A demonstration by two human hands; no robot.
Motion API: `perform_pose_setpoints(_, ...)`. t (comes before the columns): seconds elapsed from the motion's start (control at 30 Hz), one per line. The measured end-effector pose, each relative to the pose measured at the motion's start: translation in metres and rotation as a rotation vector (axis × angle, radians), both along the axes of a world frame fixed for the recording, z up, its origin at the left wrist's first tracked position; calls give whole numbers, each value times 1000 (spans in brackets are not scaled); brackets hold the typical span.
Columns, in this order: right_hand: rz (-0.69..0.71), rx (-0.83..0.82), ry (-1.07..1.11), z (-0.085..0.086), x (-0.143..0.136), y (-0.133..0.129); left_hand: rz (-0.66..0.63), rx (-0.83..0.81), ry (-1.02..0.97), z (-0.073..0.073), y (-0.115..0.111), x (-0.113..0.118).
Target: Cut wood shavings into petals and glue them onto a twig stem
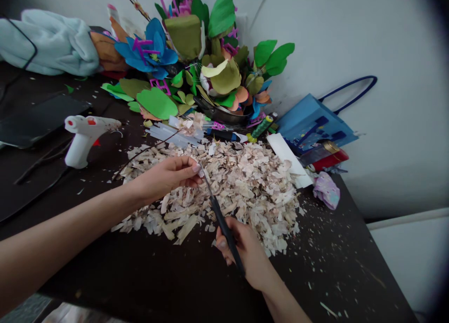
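Over a wide heap of pale, cream-coloured flakes (pixel 245 183), my left hand (pixel 177 171) pinches a small whitish piece (pixel 200 170), perhaps a flake like those below. My right hand (pixel 242 250) is wrapped round the black handle of a pair of scissors (pixel 220 215). The narrow metal blades point up and away, and their tips reach the piece at my left fingertips. Whether the blades are touching or cutting it, I cannot tell. Both hands are raised above the near part of the heap.
A white glue gun (pixel 80 138) stands at left, its cord trailing. Behind the heap lie translucent glue sticks (pixel 175 135), a green thread spool (pixel 262 126) and colourful artificial flowers (pixel 157 103). A blue bag (pixel 315 119), white strip (pixel 289 159) and crumpled purple piece (pixel 326 190) lie at right.
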State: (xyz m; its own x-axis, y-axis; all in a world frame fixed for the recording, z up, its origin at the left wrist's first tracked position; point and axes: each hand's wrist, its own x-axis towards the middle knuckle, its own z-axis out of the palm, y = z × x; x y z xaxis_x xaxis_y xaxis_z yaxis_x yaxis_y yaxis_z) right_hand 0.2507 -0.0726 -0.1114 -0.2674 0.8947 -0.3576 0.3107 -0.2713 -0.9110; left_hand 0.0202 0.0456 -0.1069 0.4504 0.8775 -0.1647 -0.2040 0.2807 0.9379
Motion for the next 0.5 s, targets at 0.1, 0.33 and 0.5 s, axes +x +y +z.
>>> perform_pose_setpoints(0.1, -23, -37, 42, -1, -1, 0, 2, -3, 3, 1, 0, 0)
perform_pose_setpoints(0.33, 60, 24, 29, 8, -1, 3, -65, -41, -9, 9, 1, -3)
perform_pose_setpoints(0.5, 108, 0, 126, 8, 6, 5, -144, -30, 43, 13, 2, -6)
